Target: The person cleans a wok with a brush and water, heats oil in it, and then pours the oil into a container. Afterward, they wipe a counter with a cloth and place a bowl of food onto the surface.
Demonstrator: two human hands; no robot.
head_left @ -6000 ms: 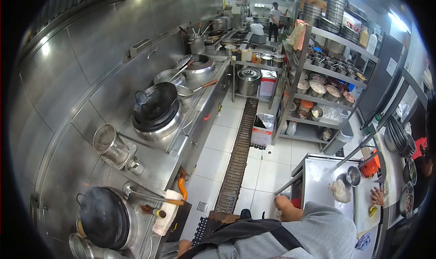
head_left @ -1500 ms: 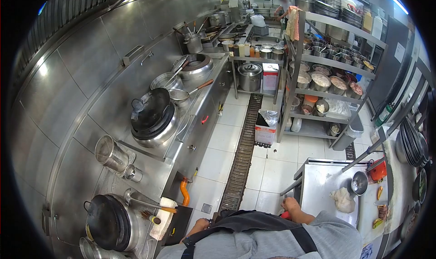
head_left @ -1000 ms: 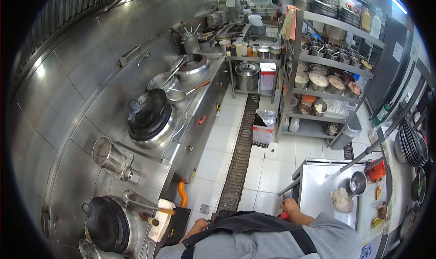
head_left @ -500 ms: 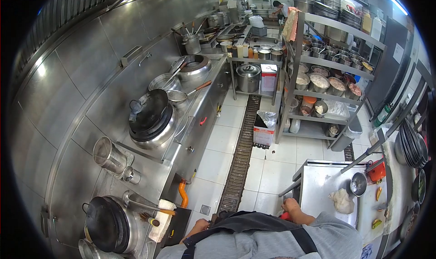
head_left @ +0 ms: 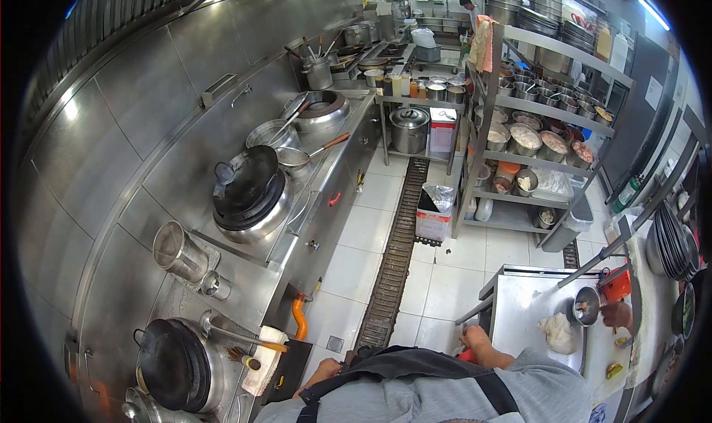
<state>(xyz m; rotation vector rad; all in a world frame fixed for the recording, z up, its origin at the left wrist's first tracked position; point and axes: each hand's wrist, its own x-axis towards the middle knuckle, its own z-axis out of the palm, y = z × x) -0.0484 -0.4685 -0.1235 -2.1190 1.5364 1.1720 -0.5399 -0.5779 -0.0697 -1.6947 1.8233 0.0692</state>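
1. Hanging low at the waist, the left hand is showing beside the dark apron; its fingers are disappearing against the dark cloth, so I cannot tell whether they are gripping or loose.
2. Over to the right hand: it is hovering near the corner of the steel table, fingers curling inward, and I cannot tell whether they are clutching anything.
3. A red item is peeking out just beside that hand, partly hidden by the forearm and apron; whether they are touching is staying unclear.
4. On the steel table, a whitish bundle is lying near a tilted metal bowl.
5. And look right, another person's hand is reaching in just beside the bowl, its finger state blurring too much to tell, while an orange-red object is sitting close by.
6. Left side now: a white towel is draping along the stove edge, a wooden handle is crossing above it, and a dark wok is resting on the near burner.
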